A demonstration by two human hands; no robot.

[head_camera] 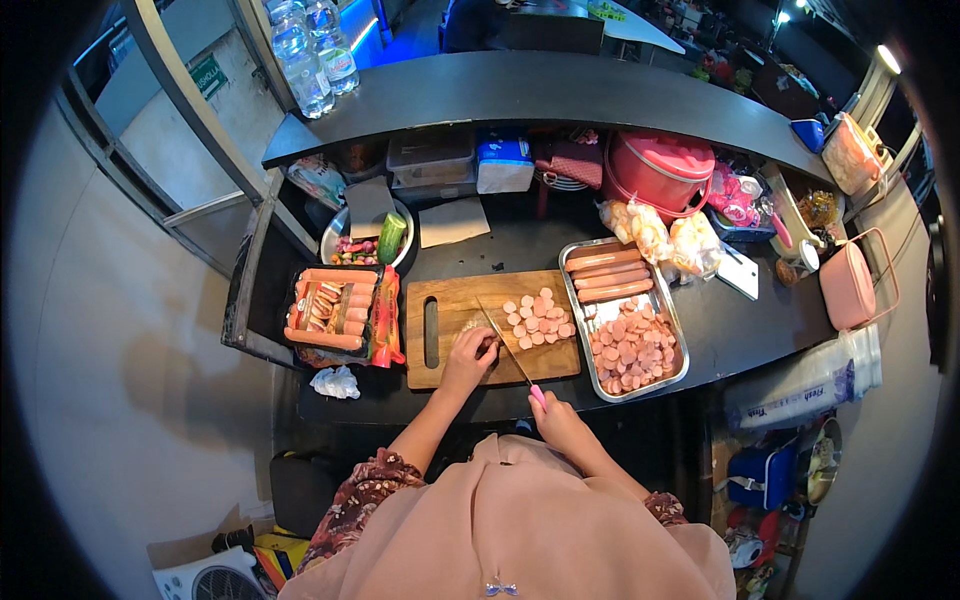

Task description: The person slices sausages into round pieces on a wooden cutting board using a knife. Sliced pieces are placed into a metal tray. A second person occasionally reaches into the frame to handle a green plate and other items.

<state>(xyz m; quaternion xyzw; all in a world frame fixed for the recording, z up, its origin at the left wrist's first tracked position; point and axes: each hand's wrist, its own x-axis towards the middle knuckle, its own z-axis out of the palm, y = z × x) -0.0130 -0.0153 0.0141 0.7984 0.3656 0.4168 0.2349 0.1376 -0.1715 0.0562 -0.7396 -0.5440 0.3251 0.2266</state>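
Observation:
On a wooden cutting board rests my left hand, its fingers bent around a small piece of sausage mostly hidden beneath them. My right hand grips the pink handle of a kitchen knife, whose blade lies just right of my left fingers. Sausage slices are scattered on the board's right half. Beside the board, a metal tray holds several whole sausages at its far end and a heap of slices nearer me. Packed sausages lie left of the board.
A metal bowl with a cucumber and shallots stands back left. Behind the tray are knotted plastic bags and a red lidded bucket. A white phone lies right of the tray. Crumpled white plastic sits near the front left edge.

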